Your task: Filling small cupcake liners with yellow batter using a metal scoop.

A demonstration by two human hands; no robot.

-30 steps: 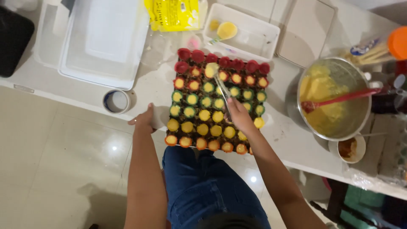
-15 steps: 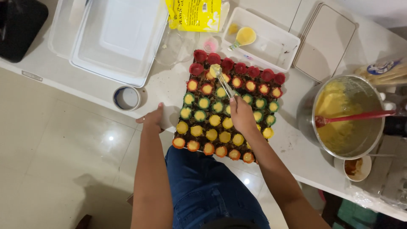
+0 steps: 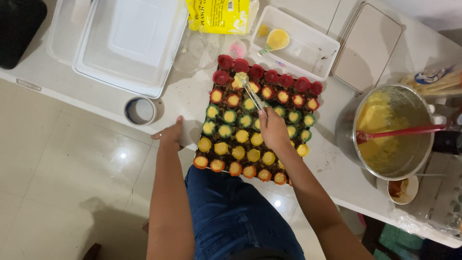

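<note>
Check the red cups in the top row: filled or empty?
Mostly empty. The red cups show no yellow batter, except one under the spoon held by the right hand; lower rows are filled.

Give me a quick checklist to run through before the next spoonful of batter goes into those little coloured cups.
1. Spoon gripped by right hand: ok.
2. Spoon's tip over a red cup in the far rows of the tray: ok.
3. Left hand steadying the tray at the counter edge: ok, though whether it touches the tray, cannot tell.
4. Far-row red cups filled: not ok, several look empty.
5. Batter left in the pot: ok, red spatula resting in it.
6. Tray fully on the counter: not ok, its near edge overhangs.
</note>
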